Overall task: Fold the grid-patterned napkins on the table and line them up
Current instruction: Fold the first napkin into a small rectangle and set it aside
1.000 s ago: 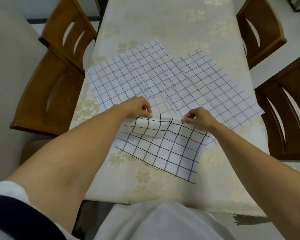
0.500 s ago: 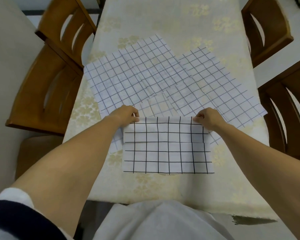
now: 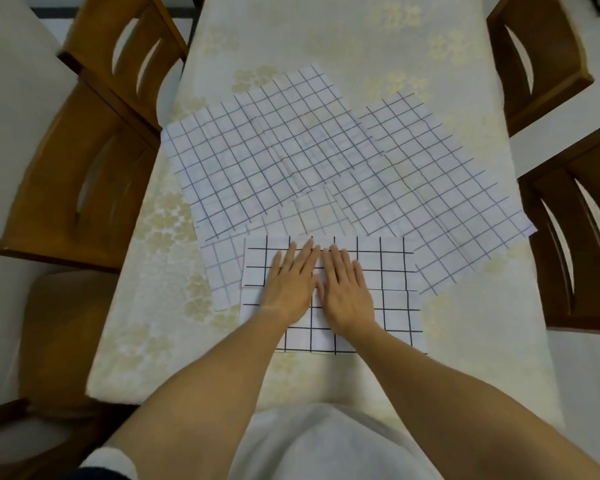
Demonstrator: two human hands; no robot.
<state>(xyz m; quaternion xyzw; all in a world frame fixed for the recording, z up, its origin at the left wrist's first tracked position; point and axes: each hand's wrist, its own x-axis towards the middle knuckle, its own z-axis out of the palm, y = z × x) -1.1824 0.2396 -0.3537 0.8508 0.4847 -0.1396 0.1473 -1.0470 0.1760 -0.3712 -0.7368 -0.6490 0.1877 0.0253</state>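
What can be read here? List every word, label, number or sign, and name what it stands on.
None: no text can be read.
White folded napkin with bold black grid, under the flat left hand and right hand: lines only.
Unfolded white napkins with thin grid: lines only.
Cream flower-patterned tablecloth: no letters.
Brown wooden chairs: no labels.

I find no words, numbers, labels or brands to read; the napkins (image 3: 257, 168) carry only ruled grid lines; the tablecloth (image 3: 326, 39) only pale flowers.
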